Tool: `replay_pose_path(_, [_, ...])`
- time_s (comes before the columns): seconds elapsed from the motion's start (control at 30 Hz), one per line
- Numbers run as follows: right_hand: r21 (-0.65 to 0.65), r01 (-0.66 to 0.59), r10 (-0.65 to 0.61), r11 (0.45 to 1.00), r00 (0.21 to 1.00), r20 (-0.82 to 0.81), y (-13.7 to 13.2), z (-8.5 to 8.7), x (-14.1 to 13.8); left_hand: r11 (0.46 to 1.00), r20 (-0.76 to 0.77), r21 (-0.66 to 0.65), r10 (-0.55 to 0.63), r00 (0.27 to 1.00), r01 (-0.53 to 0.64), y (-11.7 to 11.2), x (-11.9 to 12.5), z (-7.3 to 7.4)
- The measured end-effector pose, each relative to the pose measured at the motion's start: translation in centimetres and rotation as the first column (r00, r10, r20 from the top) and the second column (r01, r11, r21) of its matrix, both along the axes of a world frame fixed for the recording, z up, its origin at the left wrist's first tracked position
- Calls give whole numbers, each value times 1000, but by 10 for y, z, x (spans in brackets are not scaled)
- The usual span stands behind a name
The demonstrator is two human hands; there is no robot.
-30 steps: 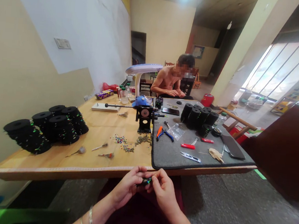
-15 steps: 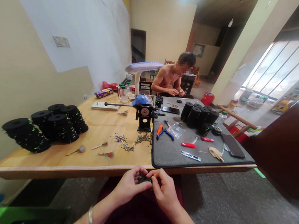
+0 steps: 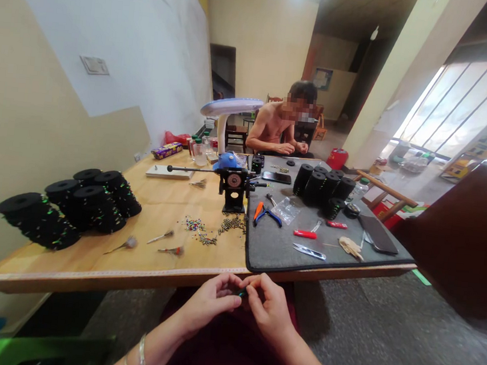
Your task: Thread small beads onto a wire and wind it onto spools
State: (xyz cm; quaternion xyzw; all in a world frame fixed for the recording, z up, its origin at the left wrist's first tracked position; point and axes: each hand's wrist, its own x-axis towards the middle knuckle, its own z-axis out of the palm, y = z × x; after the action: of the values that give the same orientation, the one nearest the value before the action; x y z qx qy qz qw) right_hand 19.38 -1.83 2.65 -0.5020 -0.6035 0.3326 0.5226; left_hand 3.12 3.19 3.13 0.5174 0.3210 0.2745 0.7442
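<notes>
"Since so little shows between the hands, what is being held?"

"A small dark piece (image 3: 241,292) is pinched by the closed fingers (image 3: 255,285) of the left hand (image 3: 210,302) and right hand (image 3: 268,312). It is held below the table (image 3: 89,260) edge, apparently so it can be steadied from both sides."

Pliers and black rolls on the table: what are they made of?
The pliers look like gray metal with orange and blue plastic or rubber grips, since the handles are brightly coloured. The black rolls look like matte foam or felt: they show no shine, but I can't be sure.
</notes>
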Motion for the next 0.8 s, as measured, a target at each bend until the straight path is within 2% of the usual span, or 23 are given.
replay_pose_path(0.1, [-135,-65,40,989,982,-182,1,-2,1,986,167,-147,-47,985,72,-1,0,1])
replay_pose_path(0.17, [-145,-66,40,987,984,-174,0,-2,2,974,225,-206,-51,973,99,-2,1,1])
replay_pose_path(0.27, [-77,-22,19,997,999,-33,-2,0,3,985,129,-170,-17,992,39,-3,5,-1])
replay_pose_path(0.33, [-79,-29,27,996,999,-30,-2,-1,4,988,63,-153,7,998,3,-3,6,-3])
replay_pose_path(0.47, [-180,-93,58,979,980,-190,0,-6,4,950,188,-307,5,982,54,-3,4,-4])
replay_pose_path(0.53, [-164,-71,45,984,986,-158,0,-8,4,940,226,-336,11,974,67,-3,4,-4])
replay_pose_path(0.6, [-112,-22,14,994,998,-67,-1,-9,5,950,178,-309,21,984,35,-3,5,-3])
replay_pose_path(0.7, [-55,22,-21,998,1000,23,-2,-8,6,976,1,-212,47,999,-45,-3,5,-2])
replay_pose_path(0.77, [-85,1,-2,996,1000,-17,-3,-9,7,976,-41,-208,49,998,-57,-3,4,-2])
replay_pose_path(0.8, [-115,-22,15,993,998,-66,-3,-9,7,971,-10,-237,40,999,-41,-3,4,-2])
